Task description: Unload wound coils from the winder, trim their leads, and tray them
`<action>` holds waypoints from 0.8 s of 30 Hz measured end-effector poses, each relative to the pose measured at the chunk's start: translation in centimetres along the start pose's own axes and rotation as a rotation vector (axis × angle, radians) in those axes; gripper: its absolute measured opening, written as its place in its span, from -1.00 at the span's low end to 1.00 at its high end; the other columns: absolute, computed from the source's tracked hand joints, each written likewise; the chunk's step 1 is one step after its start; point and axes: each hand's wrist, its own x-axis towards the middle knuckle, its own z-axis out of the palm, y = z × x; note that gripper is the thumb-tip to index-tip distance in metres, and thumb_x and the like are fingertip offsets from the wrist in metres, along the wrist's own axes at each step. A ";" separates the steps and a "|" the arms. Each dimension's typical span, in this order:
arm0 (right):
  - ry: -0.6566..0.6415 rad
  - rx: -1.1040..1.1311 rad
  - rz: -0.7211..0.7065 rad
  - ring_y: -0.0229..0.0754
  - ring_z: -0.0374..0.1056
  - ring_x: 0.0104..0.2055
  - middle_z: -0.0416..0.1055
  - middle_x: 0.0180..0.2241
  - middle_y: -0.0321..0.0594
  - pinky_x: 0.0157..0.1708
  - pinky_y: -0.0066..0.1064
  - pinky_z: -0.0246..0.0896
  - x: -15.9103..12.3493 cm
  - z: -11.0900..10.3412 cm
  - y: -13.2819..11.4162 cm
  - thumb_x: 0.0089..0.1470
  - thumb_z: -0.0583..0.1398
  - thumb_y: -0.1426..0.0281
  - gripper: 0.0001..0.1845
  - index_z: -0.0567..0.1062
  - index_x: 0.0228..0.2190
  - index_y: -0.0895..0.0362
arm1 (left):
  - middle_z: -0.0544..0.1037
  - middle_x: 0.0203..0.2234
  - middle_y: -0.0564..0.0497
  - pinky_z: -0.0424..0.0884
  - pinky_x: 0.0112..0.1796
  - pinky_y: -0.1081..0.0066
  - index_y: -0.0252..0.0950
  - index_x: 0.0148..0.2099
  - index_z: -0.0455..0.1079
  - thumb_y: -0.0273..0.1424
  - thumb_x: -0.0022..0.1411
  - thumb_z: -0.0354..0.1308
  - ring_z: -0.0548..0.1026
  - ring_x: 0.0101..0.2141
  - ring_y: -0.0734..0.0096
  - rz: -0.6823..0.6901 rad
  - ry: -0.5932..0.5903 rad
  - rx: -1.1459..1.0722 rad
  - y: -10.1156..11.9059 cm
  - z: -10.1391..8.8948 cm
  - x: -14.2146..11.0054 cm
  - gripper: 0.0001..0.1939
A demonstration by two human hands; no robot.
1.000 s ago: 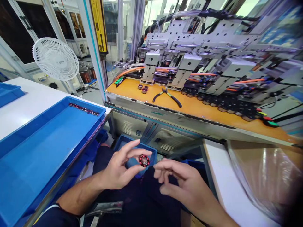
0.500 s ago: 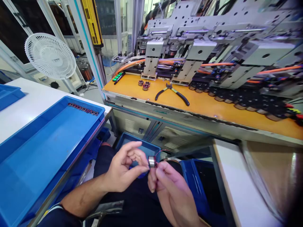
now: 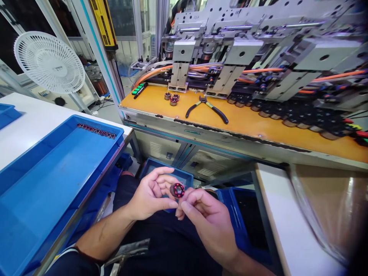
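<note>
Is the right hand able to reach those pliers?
Probably, by stretching forward: nothing seems to stand between the right hand and the pliers, though it's busy at the little ring.

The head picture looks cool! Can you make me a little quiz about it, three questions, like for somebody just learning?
1. Pick one. Where do the pliers lie?
A) in the blue tray
B) on the orange bench
C) on the fan

2. True or false? The ring at the fingers of the left hand and the right hand shows red spots on its face.

3. Count them. How many loose rings sit on the bench, just left of the pliers in the picture?

Key: 1. B. 2. True. 3. Three.
</note>
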 end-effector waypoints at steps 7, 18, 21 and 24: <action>0.074 -0.148 -0.082 -0.31 0.38 -0.45 0.41 -0.48 -0.29 -0.42 -0.50 0.30 -0.4 0.4 -0.7 0.15 0.24 0.42 -0.83 0.44 -0.49 0.13 | 0.62 -0.24 -0.01 0.50 -0.24 0.54 -0.24 0.04 0.39 -0.72 -0.17 0.43 0.58 -0.29 0.49 0.062 0.037 0.058 0.3 0.5 0.1 -0.30; -0.024 0.030 0.098 -0.29 0.31 -0.34 0.38 -0.34 -0.31 -0.30 -0.47 0.25 -0.9 -2.1 -0.3 0.11 0.29 0.23 -0.81 0.46 -0.27 0.04 | 0.62 -0.07 0.00 0.49 -0.10 0.52 -0.06 0.19 0.26 -0.78 0.02 0.29 0.59 -0.16 0.50 0.267 -0.079 0.277 1.3 0.2 -0.5 -0.23; -0.049 -0.071 0.127 -0.32 0.26 -0.37 0.33 -0.40 -0.34 -0.33 -0.50 0.21 -0.2 -1.8 -1.5 0.10 0.30 0.27 -0.83 0.45 -0.33 0.07 | 0.58 -0.01 -0.01 0.48 -0.06 0.49 -0.04 0.24 0.20 -0.79 0.07 0.25 0.58 -0.13 0.49 0.285 -0.154 0.381 1.6 0.6 -1.0 -0.20; -0.032 -0.087 0.110 -0.33 0.22 -0.40 0.29 -0.44 -0.33 -0.37 -0.51 0.18 -0.3 -1.0 -1.4 0.17 0.24 0.27 -0.80 0.43 -0.43 0.11 | 0.57 0.00 0.00 0.49 -0.06 0.49 -0.04 0.22 0.23 -0.78 0.11 0.21 0.58 -0.13 0.50 0.237 -0.166 0.303 1.7 1.2 -1.2 -0.26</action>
